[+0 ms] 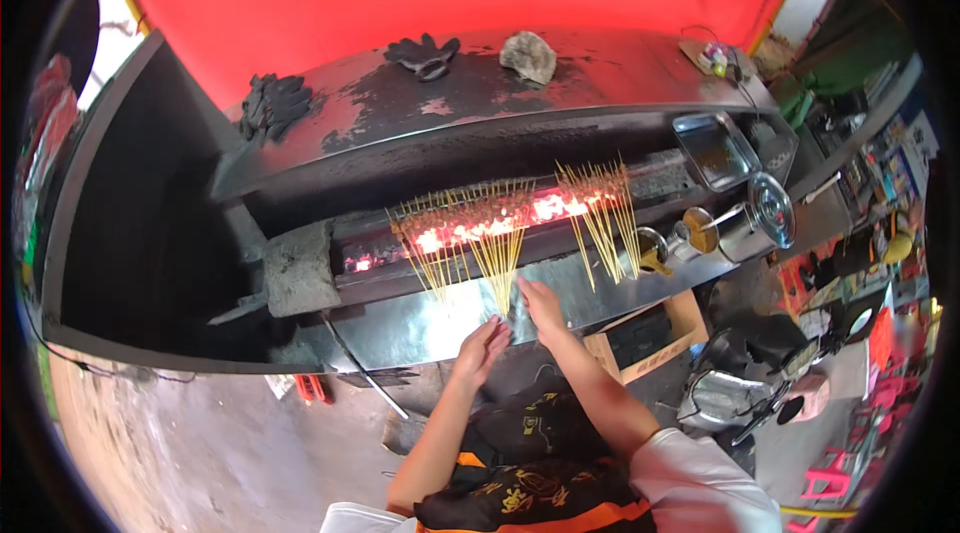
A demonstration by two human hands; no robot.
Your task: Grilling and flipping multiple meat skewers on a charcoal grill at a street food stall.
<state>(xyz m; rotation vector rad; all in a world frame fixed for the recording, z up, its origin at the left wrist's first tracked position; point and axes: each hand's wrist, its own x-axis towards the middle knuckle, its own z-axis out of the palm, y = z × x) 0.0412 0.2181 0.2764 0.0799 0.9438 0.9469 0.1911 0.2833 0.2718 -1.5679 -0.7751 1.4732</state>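
Meat skewers lie across the glowing charcoal of a long metal grill (390, 283), their bare sticks pointing toward me. A close bunch of skewers (497, 268) narrows at its stick ends, just ahead of my hands. My left hand (484, 348) is at the grill's front edge, to the left of those ends, with its fingers stretched out. On their right side is my right hand (541, 309), fingers also extended. Whether either hand touches the sticks I cannot tell. A second group of skewers (606, 228) lies further right over the coals.
Dark gloves (422, 57) and a crumpled pale cloth (528, 58) lie on the back ledge. At right are a metal tray (716, 151), a sauce pot (701, 231) and a lid (771, 210). A cardboard box (650, 338) sits below. A metal rod (362, 368) juts out at front left.
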